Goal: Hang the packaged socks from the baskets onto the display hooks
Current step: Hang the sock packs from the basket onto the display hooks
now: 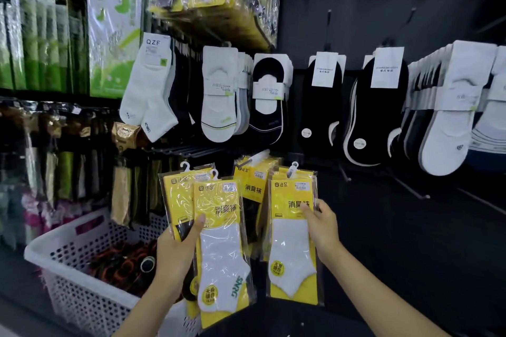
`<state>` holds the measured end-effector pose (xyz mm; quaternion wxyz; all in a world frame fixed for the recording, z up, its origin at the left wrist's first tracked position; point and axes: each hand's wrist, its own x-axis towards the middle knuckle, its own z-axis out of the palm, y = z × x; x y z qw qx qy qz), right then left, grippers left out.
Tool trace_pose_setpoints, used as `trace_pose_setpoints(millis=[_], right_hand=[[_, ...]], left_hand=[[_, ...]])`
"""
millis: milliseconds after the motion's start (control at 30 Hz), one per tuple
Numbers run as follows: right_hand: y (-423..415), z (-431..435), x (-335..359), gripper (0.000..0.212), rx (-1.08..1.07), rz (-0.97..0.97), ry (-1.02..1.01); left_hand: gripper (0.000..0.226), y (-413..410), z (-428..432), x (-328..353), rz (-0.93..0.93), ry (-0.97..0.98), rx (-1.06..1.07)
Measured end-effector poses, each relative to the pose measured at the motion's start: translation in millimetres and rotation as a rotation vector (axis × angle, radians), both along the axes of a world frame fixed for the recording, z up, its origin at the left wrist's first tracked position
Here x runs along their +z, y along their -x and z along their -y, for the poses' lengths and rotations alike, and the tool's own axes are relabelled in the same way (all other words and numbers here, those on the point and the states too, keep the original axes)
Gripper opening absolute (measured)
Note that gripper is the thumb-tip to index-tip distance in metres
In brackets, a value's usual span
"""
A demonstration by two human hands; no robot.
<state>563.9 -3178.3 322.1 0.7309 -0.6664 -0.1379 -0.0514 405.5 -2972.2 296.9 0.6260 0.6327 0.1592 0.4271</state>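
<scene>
Head view, two hands (178, 252) (323, 227), perhaps four packs (221, 241) (178, 200) (253, 186) (291, 241)

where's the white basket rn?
Head view, lower left: the white perforated basket sits below the hanging packs, just left of the left hand gripping yellow sock packs.

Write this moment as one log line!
left hand: holds sock packs | right hand: holds one sock pack | basket: by left hand

Both bare forearms raised forward, left grip (178, 252) clasping stacked packets (221, 249), right grip (323, 227) pinching single packet (290, 249)
</scene>
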Motion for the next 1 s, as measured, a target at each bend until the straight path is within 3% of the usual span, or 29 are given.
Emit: trace_pose_setpoints(millis=[167, 267, 333, 400, 533, 633, 767, 833, 1000], right_hand=[[-21, -1, -11, 0.018, -0.181, -0.237, -0.079], [-17, 8, -22, 0.021, -0.289, -0.33, -0.097], [-5, 14, -28, 0.023, -0.304, -0.319, -0.073], [10, 16, -29, 0.018, -0.168, -0.297, -0.057], [49, 14, -21, 0.021, 0.197, -0.184, 0.033], [69, 12, -14, 0.026, 0.31, -0.12, 0.074], [78, 18, -9, 0.014, 0.205, -0.082, -0.012], [77, 24, -9, 0.009, 0.14, -0.087, -0.087], [61, 37, 1, 0.011, -0.044, -0.066, -0.129]], left_hand=[[0.04, 1, 9, -2, -0.024, 0.046, -0.016], [0.035, 3, 18, -6, -0.043, 0.058, -0.022], [0.021, 3, 26, -7, -0.046, 0.065, -0.028], [0.013, 4, 37, -5, -0.048, 0.091, -0.052], [0.017, 1, 57, -5, -0.089, 0.1, -0.155], [0.019, 1, 72, -4, -0.068, 0.125, -0.218], [0.015, 3, 80, -1, -0.082, 0.095, -0.231], [0.039, 8, 74, 0, -0.135, 0.056, -0.182], [0.051, 16, 51, 5, -0.203, 0.035, -0.052]])
